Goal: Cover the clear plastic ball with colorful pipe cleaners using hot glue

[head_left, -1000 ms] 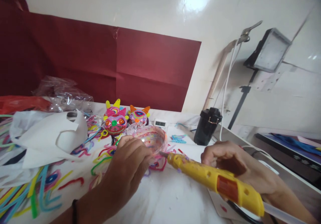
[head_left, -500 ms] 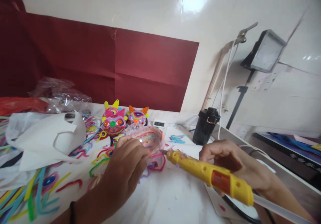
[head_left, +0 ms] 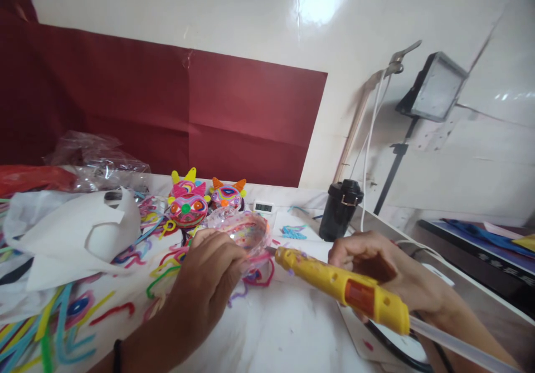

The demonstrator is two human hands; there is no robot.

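My left hand grips a clear plastic half-shell decorated with colourful pipe cleaners, tilted up off the white table. A yellow hot glue gun is in my right hand, its metal tip touching the shell's right edge. A clear glue stick juts from the gun's back end. Just behind the shell stand two finished pipe-cleaner masks, one pink with yellow ears, one with orange ears.
Loose pipe-cleaner pieces cover the table's left side, beside white paper and clear plastic bags. A small digital timer, a black cup, a lamp on a stand and white cables stand at the back right.
The view has drifted slightly; both hands, the shell and the glue gun sit a little further left in the picture. The gun's tip stays at the shell's edge.
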